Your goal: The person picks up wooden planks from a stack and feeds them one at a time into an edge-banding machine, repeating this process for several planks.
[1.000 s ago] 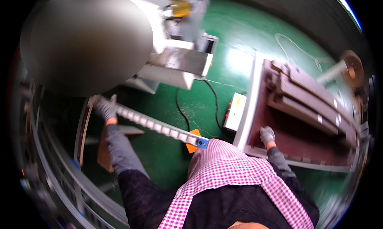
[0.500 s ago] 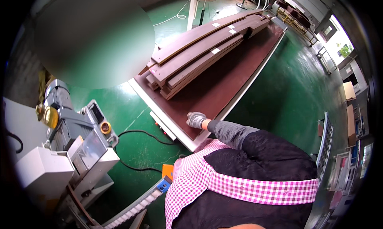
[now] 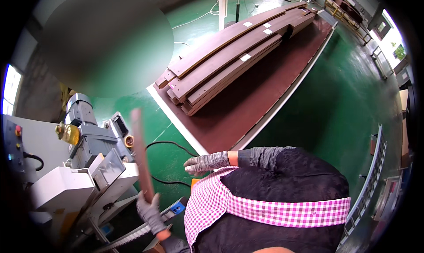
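My left hand (image 3: 150, 212), in a grey glove, is closed around the lower end of a long narrow brown board (image 3: 143, 158). The board stands nearly upright beside the machine on the left, its upper part smeared by motion. In front of my checked apron is my right hand (image 3: 205, 163), also gloved, with its fingers stretched out to the left and nothing in them. Beyond it, a stack of long brown boards (image 3: 221, 59), several with white labels, lies on a dark red-brown platform (image 3: 234, 120) with white edges.
At left stands a machine with a grey motor (image 3: 80, 108) and a white housing (image 3: 62, 187). A roller track (image 3: 137, 236) runs along the lower left. Black cable (image 3: 170, 142) crosses the green floor. At right is a ladder-like metal frame (image 3: 364, 187). A blurred oval hides the upper left.
My right hand has left the platform and come back left toward my apron. My left hand, unseen before, has come into view at the lower left with the brown board.
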`<action>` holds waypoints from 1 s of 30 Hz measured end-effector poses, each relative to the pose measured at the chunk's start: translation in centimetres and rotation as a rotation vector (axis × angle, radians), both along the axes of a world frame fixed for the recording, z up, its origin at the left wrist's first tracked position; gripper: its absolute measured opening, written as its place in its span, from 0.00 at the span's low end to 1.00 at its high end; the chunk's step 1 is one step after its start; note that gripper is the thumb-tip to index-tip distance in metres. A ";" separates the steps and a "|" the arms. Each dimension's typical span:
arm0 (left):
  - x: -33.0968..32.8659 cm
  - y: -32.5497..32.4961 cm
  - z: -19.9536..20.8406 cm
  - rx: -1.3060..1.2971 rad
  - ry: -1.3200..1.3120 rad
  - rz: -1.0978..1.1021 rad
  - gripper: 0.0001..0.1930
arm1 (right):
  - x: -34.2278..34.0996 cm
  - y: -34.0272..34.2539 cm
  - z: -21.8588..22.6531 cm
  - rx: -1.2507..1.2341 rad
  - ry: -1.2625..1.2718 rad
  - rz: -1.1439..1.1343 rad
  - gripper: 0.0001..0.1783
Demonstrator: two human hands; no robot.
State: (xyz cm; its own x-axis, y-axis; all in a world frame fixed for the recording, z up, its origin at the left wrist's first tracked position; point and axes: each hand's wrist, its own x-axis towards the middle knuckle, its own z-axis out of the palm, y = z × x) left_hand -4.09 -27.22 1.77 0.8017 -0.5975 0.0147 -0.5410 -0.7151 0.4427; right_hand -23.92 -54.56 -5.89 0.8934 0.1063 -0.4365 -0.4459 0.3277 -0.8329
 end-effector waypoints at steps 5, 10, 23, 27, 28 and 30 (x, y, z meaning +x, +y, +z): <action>-9.9 -18.7 4.5 0.079 0.040 -0.354 0.31 | -1.7 -3.9 3.7 0.467 -0.171 -0.537 0.31; -14.3 -28.3 6.2 0.176 -0.265 -0.637 0.43 | -9.0 -14.4 6.2 0.387 -0.081 -1.052 0.22; -5.4 -34.7 -3.3 0.172 -0.288 -0.574 0.36 | -19.9 -47.1 -4.8 0.314 0.003 -1.473 0.23; -5.9 -39.7 -5.7 0.098 -0.361 -0.593 0.34 | -20.2 -50.6 -3.1 0.118 0.305 -1.437 0.35; -6.1 -41.0 -6.1 0.067 -0.385 -0.595 0.34 | -20.4 -50.4 -2.7 0.032 0.314 -1.294 0.40; -6.7 -43.0 -6.9 0.025 -0.473 -0.596 0.31 | -20.4 -49.5 -1.9 -0.157 0.412 -1.085 0.41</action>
